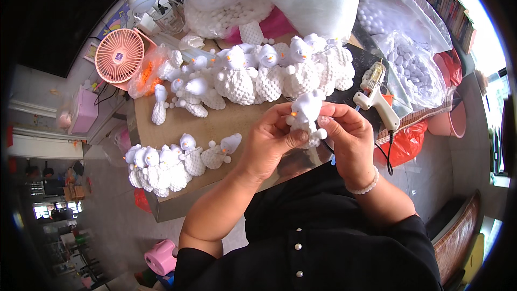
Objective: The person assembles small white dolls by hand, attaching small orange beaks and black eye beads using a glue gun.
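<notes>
Between my two hands, above the front part of the table, is a small white snowman figure with an orange nose and ball hands. My left hand grips its left side, the thumb across its body. On the other side, my right hand pinches it near the neck and shoulder with thumb and fingertips. The figure's back and lower end are partly hidden. Just beyond stands a cluster of similar snowmen with knobbly white bodies. Another group stands at the table's left front, with one figure leaning over.
A hot glue gun with a cord lies on a black surface at right. Behind are plastic bags of white balls and white pieces. A pink fan stands at back left, near a bag of orange bits.
</notes>
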`<state>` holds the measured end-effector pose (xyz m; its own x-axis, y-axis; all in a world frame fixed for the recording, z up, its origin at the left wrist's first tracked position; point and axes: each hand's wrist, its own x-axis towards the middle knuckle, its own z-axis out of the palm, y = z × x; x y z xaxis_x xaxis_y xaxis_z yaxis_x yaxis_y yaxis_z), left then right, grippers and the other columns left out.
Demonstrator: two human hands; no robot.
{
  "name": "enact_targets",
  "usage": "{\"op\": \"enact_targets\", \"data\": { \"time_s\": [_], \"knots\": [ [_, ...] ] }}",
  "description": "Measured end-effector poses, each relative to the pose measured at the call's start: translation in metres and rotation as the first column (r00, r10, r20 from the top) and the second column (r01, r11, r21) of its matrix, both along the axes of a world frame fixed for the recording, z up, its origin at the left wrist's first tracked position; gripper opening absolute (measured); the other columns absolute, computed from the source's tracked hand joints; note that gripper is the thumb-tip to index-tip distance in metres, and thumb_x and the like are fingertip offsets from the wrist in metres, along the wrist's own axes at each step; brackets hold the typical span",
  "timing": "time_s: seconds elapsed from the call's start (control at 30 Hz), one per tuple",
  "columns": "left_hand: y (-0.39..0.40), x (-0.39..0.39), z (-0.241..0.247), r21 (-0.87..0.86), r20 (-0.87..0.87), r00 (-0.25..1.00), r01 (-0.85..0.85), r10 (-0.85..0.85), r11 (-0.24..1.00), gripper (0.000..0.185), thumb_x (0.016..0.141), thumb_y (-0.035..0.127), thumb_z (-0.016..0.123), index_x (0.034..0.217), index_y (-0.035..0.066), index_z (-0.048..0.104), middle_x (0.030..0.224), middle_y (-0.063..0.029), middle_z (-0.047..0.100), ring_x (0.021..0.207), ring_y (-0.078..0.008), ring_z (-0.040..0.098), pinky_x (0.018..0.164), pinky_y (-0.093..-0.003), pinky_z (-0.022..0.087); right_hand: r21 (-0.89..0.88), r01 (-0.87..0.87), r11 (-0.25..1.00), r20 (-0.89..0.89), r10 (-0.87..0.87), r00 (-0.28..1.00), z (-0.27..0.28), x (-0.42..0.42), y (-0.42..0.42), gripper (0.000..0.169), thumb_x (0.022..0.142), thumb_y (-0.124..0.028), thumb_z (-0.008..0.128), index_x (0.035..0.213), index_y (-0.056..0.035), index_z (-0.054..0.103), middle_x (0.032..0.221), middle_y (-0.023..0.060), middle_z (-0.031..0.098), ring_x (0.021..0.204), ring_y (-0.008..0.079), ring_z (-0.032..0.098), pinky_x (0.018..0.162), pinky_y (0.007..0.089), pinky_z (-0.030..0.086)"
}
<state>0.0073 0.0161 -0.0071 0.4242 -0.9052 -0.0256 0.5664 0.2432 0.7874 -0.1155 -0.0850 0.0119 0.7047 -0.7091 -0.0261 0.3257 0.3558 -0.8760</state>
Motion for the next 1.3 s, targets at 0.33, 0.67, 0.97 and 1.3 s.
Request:
{"op": "enact_targets", "data": {
  "time_s": [0.33,0.67,0.97,1.3],
  "knots": [
    [0.005,-0.003,0.007,0.148,0.292,0.948,-0.173,0.124,0.974,0.022,0.087,0.004,0.066,0.105,-0.001,0.056,0.095,-0.0065,0.064,0.085,-0.0097,0.062,0.071,-0.0237,0.055,-0.882,0.122,0.456,-0.034,-0.32,0.947,0.001,0.001,-0.004,0.017,0.074,0.003,0.069,0.089,-0.0045,0.067,0.086,0.0049,0.064,0.082,0.0199,0.061,0.074,0.0305,0.045],
    [0.005,-0.005,0.004,0.116,0.31,0.946,-0.139,0.097,0.983,0.024,0.087,0.003,0.064,0.108,-0.003,0.054,0.095,-0.0072,0.064,0.082,-0.009,0.062,0.069,-0.0235,0.053,-0.993,0.105,0.048,0.082,-0.355,0.931,0.0,0.004,-0.001,0.037,0.064,0.001,0.063,0.1,-0.0064,0.064,0.093,0.005,0.059,0.086,0.0249,0.057,0.077,0.0363,0.04],
    [0.006,-0.004,0.008,0.063,0.392,0.914,-0.144,0.109,0.988,0.037,0.085,0.01,0.071,0.115,-0.005,0.053,0.097,-0.0068,0.063,0.088,-0.0084,0.059,0.076,-0.0223,0.049,-0.998,0.06,0.004,0.054,-0.374,0.926,0.0,0.001,0.0,0.054,0.062,0.005,0.056,0.115,-0.0009,0.059,0.096,0.0084,0.06,0.089,0.026,0.058,0.079,0.0365,0.039],
    [0.006,-0.004,0.0,0.112,0.477,0.862,-0.253,0.171,0.961,0.033,0.085,0.016,0.072,0.108,-0.004,0.059,0.083,-0.0021,0.063,0.074,-0.0033,0.055,0.062,-0.0178,0.043,-0.996,0.041,-0.079,0.069,-0.406,0.911,-0.002,0.002,0.004,0.056,0.065,0.002,0.056,0.121,-0.0034,0.056,0.097,0.0053,0.062,0.091,0.0222,0.058,0.083,0.036,0.037]
  ]
}}
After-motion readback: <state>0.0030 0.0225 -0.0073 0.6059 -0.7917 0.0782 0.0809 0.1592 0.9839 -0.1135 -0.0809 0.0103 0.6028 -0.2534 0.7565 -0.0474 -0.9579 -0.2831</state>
